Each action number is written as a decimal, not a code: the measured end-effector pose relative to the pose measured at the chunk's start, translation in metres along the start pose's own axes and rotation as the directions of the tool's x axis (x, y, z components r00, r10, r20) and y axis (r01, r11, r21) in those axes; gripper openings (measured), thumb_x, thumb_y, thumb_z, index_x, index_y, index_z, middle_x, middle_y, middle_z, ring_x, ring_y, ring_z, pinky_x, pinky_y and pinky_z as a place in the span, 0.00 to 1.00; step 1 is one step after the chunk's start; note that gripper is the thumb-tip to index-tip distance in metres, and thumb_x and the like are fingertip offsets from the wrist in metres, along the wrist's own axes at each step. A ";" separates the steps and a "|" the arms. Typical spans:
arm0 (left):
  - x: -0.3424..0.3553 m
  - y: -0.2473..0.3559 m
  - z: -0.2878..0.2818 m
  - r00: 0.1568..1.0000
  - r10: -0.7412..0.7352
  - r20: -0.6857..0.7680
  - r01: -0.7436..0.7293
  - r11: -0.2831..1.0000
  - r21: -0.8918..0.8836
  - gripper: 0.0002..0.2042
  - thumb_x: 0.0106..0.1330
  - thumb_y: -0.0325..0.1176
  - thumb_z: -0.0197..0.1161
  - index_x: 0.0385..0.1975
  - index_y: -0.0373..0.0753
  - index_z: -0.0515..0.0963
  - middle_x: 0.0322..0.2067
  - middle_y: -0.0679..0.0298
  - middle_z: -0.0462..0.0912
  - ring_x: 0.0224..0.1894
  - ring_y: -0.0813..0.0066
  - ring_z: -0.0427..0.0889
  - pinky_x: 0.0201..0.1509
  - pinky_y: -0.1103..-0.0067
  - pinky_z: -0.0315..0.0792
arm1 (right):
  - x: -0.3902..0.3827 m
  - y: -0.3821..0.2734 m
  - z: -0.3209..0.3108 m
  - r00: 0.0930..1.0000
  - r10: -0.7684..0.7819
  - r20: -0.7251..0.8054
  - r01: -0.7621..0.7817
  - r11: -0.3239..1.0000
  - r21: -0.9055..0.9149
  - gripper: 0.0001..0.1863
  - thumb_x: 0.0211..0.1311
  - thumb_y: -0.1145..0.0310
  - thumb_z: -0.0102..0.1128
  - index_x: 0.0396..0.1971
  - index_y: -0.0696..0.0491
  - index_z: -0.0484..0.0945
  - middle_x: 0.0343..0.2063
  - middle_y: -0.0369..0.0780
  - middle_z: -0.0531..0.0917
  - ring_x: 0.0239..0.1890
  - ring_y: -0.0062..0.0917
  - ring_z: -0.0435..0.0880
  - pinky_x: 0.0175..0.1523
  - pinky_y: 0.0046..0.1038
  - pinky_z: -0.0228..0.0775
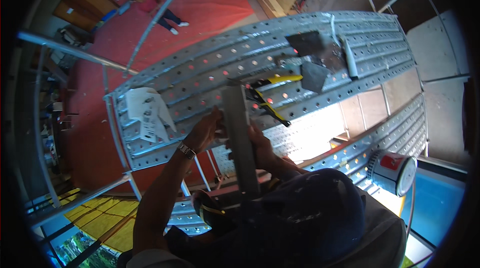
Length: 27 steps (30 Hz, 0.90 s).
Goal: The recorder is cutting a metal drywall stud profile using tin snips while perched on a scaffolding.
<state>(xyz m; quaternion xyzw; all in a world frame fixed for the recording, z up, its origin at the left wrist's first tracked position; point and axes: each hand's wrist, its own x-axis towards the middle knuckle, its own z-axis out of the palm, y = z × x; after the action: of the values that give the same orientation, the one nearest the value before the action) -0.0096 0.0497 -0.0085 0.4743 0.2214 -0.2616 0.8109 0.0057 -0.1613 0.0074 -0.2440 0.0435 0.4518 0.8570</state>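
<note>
A long grey metal channel (236, 133) stands lengthwise between my hands, its far end over the perforated scaffold deck and its near end close to my dark trousers. My left hand (209, 129), with a metal-band watch at the wrist, is closed at the channel's left edge. On the other side my right hand (262, 147) wraps round it; some fingers are hidden behind the metal. Just beyond the channel lies a pair of snips (263, 99) with yellow-and-black handles. Dark flat scraps (315, 76) rest to the right of the snips.
The deck (192, 75) of metal planks has a printed paper sheet (145, 113) at its left. A round bucket (392, 172) stands on a lower plank at right. Scaffold tubes (75, 54) frame the left. Below, a person (155, 7) lies or sits on the red floor (215, 0).
</note>
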 end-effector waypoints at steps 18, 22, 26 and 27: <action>-0.488 0.383 -0.129 0.122 0.987 -0.108 0.045 0.103 0.994 0.14 0.63 0.37 0.62 0.48 0.44 0.76 0.40 0.52 0.81 0.40 0.59 0.82 0.43 0.69 0.75 | -0.023 -0.102 0.021 0.922 -0.245 -0.299 -0.194 0.375 -0.907 0.33 0.64 0.58 0.53 0.69 0.38 0.56 0.26 0.37 0.77 0.27 0.18 0.72 0.30 0.26 0.68; -0.554 0.408 -0.071 -0.005 0.999 0.053 0.860 -0.023 0.511 0.16 0.62 0.43 0.62 0.45 0.40 0.77 0.41 0.50 0.82 0.41 0.56 0.82 0.46 0.67 0.74 | -0.033 -0.129 0.014 0.869 -0.387 -0.308 -0.245 0.203 -0.948 0.34 0.63 0.65 0.54 0.69 0.42 0.56 0.29 0.39 0.80 0.24 0.17 0.70 0.28 0.23 0.63; -0.611 0.423 -0.013 -0.016 0.941 0.339 0.959 -0.082 0.271 0.17 0.61 0.45 0.62 0.43 0.40 0.77 0.39 0.52 0.82 0.40 0.50 0.81 0.50 0.63 0.71 | -0.085 -0.190 0.063 0.868 -0.494 0.057 -0.010 -0.131 -0.991 0.30 0.65 0.71 0.49 0.68 0.50 0.57 0.69 0.43 0.58 0.61 0.32 0.68 0.61 0.34 0.62; -0.613 0.428 0.001 0.011 0.901 0.434 0.975 -0.106 0.194 0.18 0.61 0.46 0.62 0.43 0.40 0.77 0.39 0.52 0.81 0.42 0.50 0.80 0.51 0.62 0.71 | -0.099 -0.191 0.114 0.844 -0.528 0.096 0.116 0.005 -0.993 0.30 0.66 0.69 0.49 0.68 0.53 0.57 0.68 0.44 0.59 0.65 0.32 0.64 0.66 0.34 0.56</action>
<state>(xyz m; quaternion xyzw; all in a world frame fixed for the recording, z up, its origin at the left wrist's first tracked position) -0.2073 0.3568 0.6437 -0.7598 -0.2258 -0.3674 0.4865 0.0826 -0.2735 0.2090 -0.8194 -0.1951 0.1044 0.5289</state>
